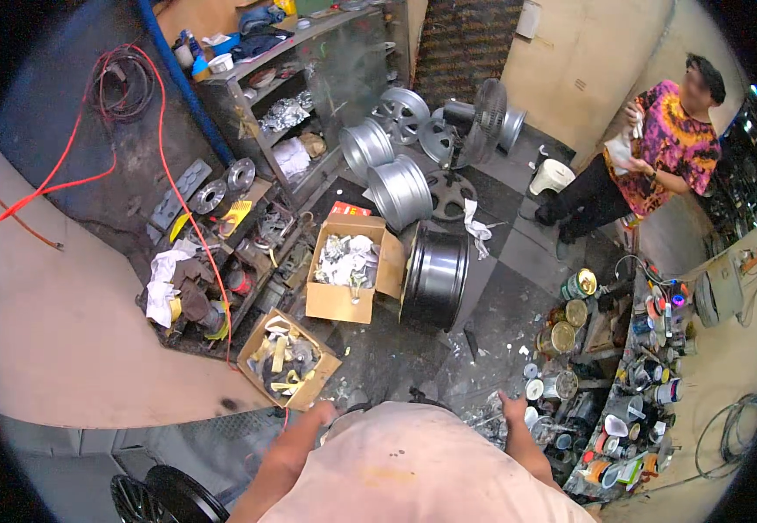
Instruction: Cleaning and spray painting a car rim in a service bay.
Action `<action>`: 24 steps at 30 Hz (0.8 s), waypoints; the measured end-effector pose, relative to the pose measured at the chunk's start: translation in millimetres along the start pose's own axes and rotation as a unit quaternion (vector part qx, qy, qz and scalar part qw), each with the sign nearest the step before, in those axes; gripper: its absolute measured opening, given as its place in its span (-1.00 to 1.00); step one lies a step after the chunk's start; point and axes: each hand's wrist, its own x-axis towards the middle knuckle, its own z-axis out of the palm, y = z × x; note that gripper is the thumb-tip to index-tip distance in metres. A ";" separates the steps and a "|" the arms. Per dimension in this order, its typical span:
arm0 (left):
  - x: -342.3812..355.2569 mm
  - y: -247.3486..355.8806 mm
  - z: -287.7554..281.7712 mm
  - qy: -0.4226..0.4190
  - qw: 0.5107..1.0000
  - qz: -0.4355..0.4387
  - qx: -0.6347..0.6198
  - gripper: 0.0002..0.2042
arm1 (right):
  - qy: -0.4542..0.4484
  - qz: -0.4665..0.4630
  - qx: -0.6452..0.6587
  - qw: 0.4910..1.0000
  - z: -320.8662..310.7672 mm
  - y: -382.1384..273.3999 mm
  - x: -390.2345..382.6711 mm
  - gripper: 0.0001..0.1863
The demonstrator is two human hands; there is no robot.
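Pale shirt (pixel 396 471) fills the foreground. Left grip (pixel 321 412): closure cannot be determined; position just beside the open scrap carton (pixel 315 382). Right grip (pixel 513 406): closure likewise indeterminable; position near the white round lid (pixel 533 389). Farther forward, a black wheel rim (pixel 435 279) rests beside the larger carton (pixel 338 301).

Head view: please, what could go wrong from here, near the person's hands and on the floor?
The left hand appears near the scrap-filled carton; an arm swing might catch it. The right hand appears near round containers, so one could be knocked over. The black wheel rim seems to stand on its round edge and might roll if bumped.
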 end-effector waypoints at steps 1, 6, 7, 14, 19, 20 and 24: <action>-0.3 -3.9 3.4 -0.001 1.000 0.001 0.007 -0.42 | 0.002 0.005 0.004 1.000 3.4 -6.6 -0.8 -0.08; 11.2 -8.2 2.7 -0.016 0.999 -0.032 0.018 -0.46 | -0.324 0.036 -0.202 0.923 14.5 -50.1 4.1 -0.07; -8.3 -20.2 4.7 0.043 0.998 -0.046 0.011 -0.47 | -0.371 -0.021 -0.241 0.897 25.5 -93.4 -13.1 -0.08; 10.4 16.2 -29.5 0.030 0.999 0.005 -0.044 -0.46 | -0.277 0.068 -0.101 0.953 6.2 -93.1 -29.8 0.18; 29.9 -27.6 -40.6 0.115 0.988 -0.010 -0.105 -0.54 | -0.149 0.103 -0.172 0.968 -29.0 -83.5 -38.7 0.43; 29.9 -25.0 -46.7 0.113 0.988 -0.009 -0.101 -0.54 | -0.112 0.169 -0.128 0.971 -37.2 -76.6 -40.9 0.42; 16.6 -37.1 -73.5 0.209 0.974 -0.079 -0.029 -0.56 | 0.022 0.292 -0.050 0.955 -75.5 -94.0 -49.7 0.32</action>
